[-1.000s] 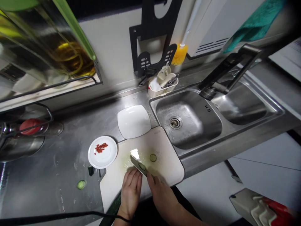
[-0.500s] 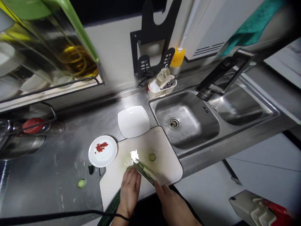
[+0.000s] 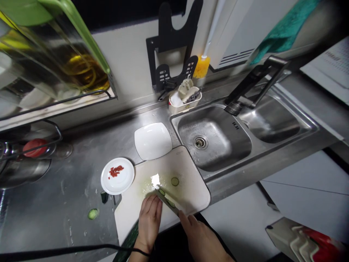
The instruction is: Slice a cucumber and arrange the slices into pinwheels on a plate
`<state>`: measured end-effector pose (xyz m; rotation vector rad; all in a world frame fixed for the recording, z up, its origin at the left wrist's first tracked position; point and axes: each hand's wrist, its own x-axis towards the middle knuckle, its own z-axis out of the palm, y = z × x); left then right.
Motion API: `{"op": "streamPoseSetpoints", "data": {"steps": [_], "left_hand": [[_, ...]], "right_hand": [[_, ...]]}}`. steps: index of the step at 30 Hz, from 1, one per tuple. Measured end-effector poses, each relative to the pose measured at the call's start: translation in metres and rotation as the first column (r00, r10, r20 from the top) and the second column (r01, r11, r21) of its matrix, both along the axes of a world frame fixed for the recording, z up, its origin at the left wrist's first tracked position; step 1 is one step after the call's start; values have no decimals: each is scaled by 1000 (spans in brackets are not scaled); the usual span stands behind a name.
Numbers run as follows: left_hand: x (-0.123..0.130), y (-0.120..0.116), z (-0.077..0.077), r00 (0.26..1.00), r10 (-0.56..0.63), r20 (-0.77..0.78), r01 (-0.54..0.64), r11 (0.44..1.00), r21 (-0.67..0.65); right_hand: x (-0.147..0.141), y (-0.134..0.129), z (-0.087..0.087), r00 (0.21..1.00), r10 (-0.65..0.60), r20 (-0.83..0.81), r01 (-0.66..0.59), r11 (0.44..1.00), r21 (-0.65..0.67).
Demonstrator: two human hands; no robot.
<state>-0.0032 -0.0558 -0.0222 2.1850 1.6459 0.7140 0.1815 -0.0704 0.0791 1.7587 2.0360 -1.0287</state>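
My right hand (image 3: 200, 234) grips a kitchen knife (image 3: 165, 200), its blade slanting up and left over the cutting board (image 3: 188, 163). Close beside the blade, my left hand (image 3: 149, 218) is closed over a dark green cucumber (image 3: 130, 238), which shows behind the wrist and is mostly covered by the hand. Against the knife lie cucumber slices, one near the tip (image 3: 161, 192) and another lower down (image 3: 170, 203). A single round slice (image 3: 175, 181) rests farther out on the wet board.
A white plate with red pieces (image 3: 131, 179) and a squarish white plate (image 3: 153, 141) sit at the board's far edge. Cucumber ends (image 3: 93, 214) lie on the steel counter to the left. A sink (image 3: 218, 134) is on the right. A black cord (image 3: 68, 249) crosses the lower left.
The view has shifted slightly, moving the scene a little left. Both hands, the knife and the slices keep nearly the same places on the board.
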Motion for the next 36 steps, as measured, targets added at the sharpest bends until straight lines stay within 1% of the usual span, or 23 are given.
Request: {"op": "streamPoseSetpoints", "data": {"steps": [3, 4, 8, 16, 27, 36], "left_hand": [[0, -1, -2, 1000, -2, 1, 2, 1000, -3], [0, -1, -2, 1000, -4, 1, 5, 1000, -5], [-1, 0, -2, 1000, -17, 4, 17, 1000, -16], [1, 1, 5, 1000, -15, 7, 15, 1000, -20], [0, 0, 2, 1000, -6, -4, 6, 999, -35], [1, 1, 6, 1000, -5, -5, 5, 999, -52]], "right_hand": [[-2, 5, 5, 997, 72, 34, -69, 993, -94], [-2, 7, 7, 996, 80, 46, -74, 992, -104], [-4, 12, 10, 996, 79, 44, -75, 993, -88], [-9, 13, 2, 991, 117, 71, -116, 993, -22], [-20, 24, 0, 980, 161, 116, -154, 985, -73], [-27, 25, -11, 977, 162, 140, -152, 985, -78]]}}
